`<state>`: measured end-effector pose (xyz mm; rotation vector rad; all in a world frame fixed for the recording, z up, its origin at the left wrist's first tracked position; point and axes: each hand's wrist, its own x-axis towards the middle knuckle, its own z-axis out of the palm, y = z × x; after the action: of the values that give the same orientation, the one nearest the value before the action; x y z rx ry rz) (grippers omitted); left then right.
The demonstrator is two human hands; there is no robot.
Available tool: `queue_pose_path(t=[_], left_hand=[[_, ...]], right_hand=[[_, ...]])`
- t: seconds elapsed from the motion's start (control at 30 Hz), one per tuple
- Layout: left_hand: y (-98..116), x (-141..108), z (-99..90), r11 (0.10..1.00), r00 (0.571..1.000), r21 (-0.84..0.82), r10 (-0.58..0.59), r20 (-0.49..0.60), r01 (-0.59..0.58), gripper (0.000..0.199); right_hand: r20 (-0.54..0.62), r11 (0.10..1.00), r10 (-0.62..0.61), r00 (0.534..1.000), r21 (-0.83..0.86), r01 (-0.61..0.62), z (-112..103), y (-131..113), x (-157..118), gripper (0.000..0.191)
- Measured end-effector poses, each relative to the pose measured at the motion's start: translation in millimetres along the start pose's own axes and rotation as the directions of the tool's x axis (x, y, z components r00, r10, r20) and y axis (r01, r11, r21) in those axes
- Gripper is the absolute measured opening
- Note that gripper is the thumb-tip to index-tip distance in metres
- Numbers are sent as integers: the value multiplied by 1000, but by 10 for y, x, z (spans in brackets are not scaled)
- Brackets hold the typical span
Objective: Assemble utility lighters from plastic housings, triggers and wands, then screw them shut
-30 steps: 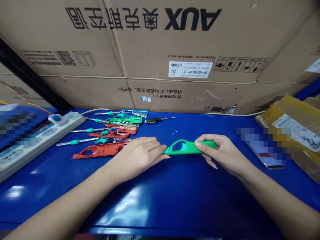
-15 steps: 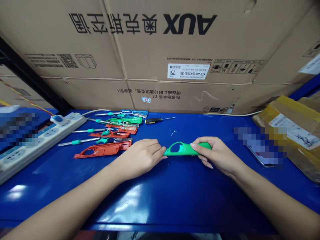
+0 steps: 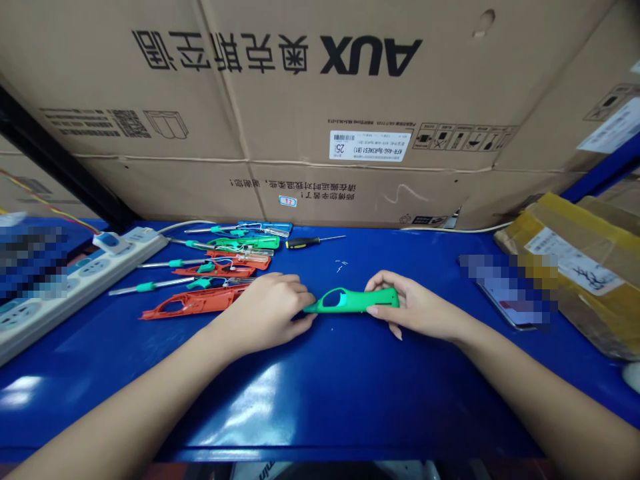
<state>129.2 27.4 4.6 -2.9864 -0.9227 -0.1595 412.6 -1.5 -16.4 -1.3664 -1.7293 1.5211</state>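
Both hands moved the green shell (image 3: pixel 356 301) leftward; left hand (image 3: pixel 267 313) pinches its tip, right hand (image 3: pixel 415 308) grips its end. Uneven squeezing could crack it.

Our left hand (image 3: pixel 270 308) lies palm down, fingers curled, pinching the narrow tip of the green shell (image 3: pixel 350 301). Our right hand (image 3: pixel 417 308) grips its wide end, thumb underneath. Both forearms stretch forward.
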Motion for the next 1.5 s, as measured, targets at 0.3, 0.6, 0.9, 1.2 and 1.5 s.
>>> queue_pose_path(t=[0.3,0.6,0.9,1.2,1.5], left_hand=[[197,39,147,989,998,-144,29,-51,-36,46],[165,60,300,982,999,-188,16,-38,-23,33],[174,64,325,992,999,-128,18,-48,-24,33],[203,51,321,976,998,-217,-13,-55,1,31],[207,58,325,967,997,-256,-26,-76,5,31]], right_hand=[[107,599,-498,860,-675,431,240,95,59,25],[8,485,-597,803,-794,368,-68,-22,609,13],[11,402,-536,844,-876,267,-35,-24,895,5],[-50,463,-528,848,-853,239,-39,30,886,7],[-98,636,-526,845,-704,314,-74,-12,915,6]])
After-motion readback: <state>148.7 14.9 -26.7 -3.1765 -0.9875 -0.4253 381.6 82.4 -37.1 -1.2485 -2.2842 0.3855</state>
